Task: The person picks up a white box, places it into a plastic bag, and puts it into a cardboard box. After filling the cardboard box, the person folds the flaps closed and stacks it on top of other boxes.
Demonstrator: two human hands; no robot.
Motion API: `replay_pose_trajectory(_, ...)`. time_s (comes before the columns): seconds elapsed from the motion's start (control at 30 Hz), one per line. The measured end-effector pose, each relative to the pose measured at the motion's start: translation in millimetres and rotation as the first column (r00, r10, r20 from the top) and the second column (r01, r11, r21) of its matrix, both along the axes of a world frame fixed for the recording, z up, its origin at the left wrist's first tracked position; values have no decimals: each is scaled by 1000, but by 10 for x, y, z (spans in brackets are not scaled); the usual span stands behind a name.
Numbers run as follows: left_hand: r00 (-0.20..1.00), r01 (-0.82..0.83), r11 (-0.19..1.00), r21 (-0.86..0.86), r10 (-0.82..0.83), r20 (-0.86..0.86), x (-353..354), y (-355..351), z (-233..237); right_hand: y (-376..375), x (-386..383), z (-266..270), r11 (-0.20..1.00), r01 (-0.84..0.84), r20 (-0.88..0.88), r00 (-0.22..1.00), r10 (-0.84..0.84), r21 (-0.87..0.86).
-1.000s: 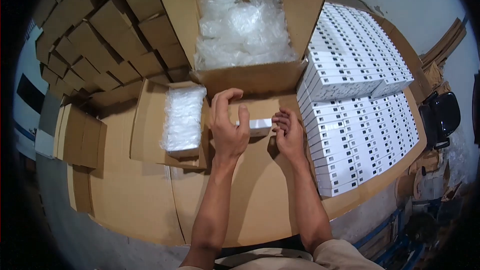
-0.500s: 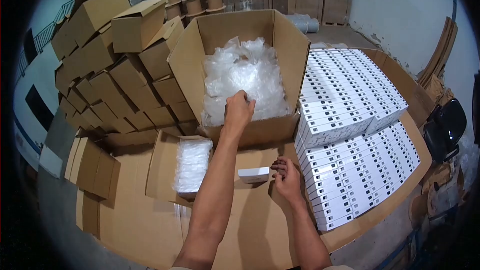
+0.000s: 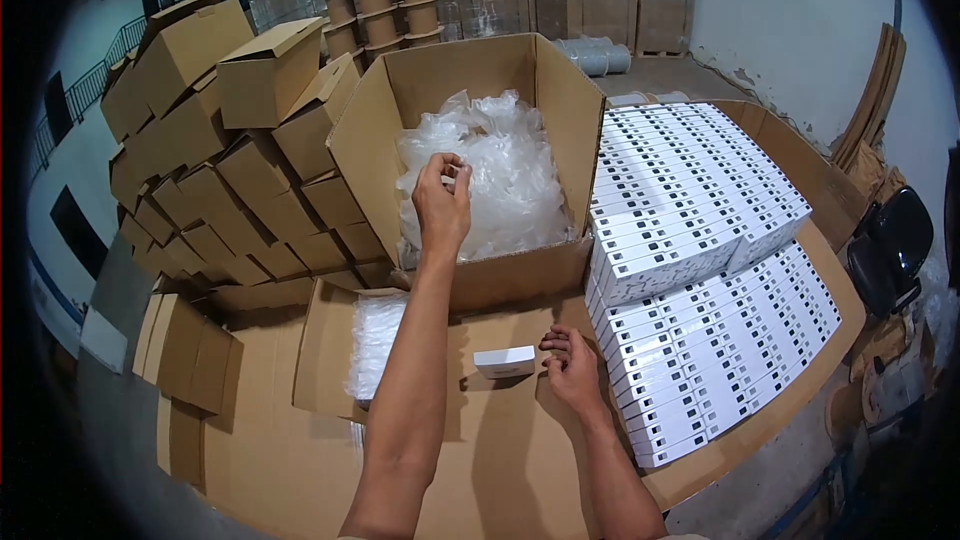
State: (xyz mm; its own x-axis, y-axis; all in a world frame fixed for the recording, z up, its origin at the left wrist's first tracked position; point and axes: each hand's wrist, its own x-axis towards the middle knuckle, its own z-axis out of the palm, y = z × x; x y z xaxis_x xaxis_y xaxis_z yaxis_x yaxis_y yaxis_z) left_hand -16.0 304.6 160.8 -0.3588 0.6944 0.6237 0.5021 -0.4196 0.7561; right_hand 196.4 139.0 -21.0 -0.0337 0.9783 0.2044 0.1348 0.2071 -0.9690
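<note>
My left hand is raised over the large carton of clear plastic bags. Its fingers are curled in towards the thumb; whether a bag is pinched there I cannot make out. A small white box lies on the cardboard-covered table. Just right of it rests my right hand, fingers loosely bent and apart, holding nothing. Partly behind my left forearm, an open carton holds a row of plastic-wrapped items.
Stacked white boxes with dark squares fill the table's right side. Brown cartons are piled at the back left, with another carton at the left edge. A black chair stands at far right.
My left hand has shifted left and slightly up over the bags. The right hand stays beside the small white box. The view has tilted a little.
</note>
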Motion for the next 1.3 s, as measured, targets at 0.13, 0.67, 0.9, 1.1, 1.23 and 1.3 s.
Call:
replay_pose_trajectory(0.13,983,-71,996,57,79,-164,32,25,189,7,-4,-32,1000,-4,-5,1000,4,6)
replay_pose_trajectory(0.67,989,-72,966,247,102,-109,158,605,338,-7,-2,11,1000,-8,16,1000,8,12)
replay_pose_trajectory(0.9,979,-66,947,315,122,-162,194,937,767,6,-1,-12,999,8,48,999,-10,40)
replay_pose_trajectory(1.1,804,-6,996,-89,-48,-593,44,1298,482,-13,-29,-23,997,47,15,999,-48,57)
replay_pose_trajectory(1.23,865,128,908,-398,-299,-403,215,1225,528,-5,-11,-34,997,38,82,996,-43,65)
replay_pose_trajectory(1.3,783,86,875,-476,-355,-511,322,1200,596,-3,-5,-15,996,37,126,991,-46,76)
